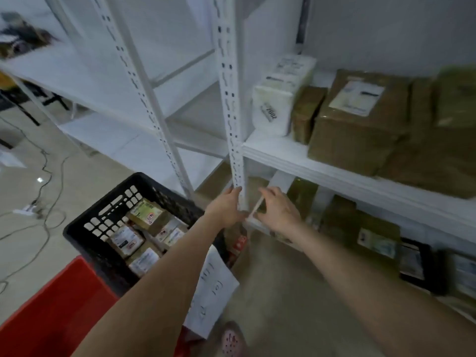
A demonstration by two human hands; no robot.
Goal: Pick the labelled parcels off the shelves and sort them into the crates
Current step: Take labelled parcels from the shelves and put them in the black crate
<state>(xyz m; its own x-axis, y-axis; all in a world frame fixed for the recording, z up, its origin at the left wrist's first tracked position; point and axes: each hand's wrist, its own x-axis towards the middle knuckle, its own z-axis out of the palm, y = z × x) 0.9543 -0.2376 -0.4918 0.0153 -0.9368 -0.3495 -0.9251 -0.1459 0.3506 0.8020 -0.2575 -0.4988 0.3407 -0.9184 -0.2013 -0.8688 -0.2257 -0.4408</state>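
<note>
Left hand (226,208) and right hand (279,213) meet low by the white shelf post (229,99). Beside them, a black crate (85,229) holds labelled parcels (148,215), and brown boxes (360,135) sit on the shelf (280,153).

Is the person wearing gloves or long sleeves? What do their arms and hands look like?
No gloves and no sleeves in view. The left hand and right hand are bare, and so are both arms to the picture's edge. No watch, bracelet or ring shows, though the picture is blurry.
</note>
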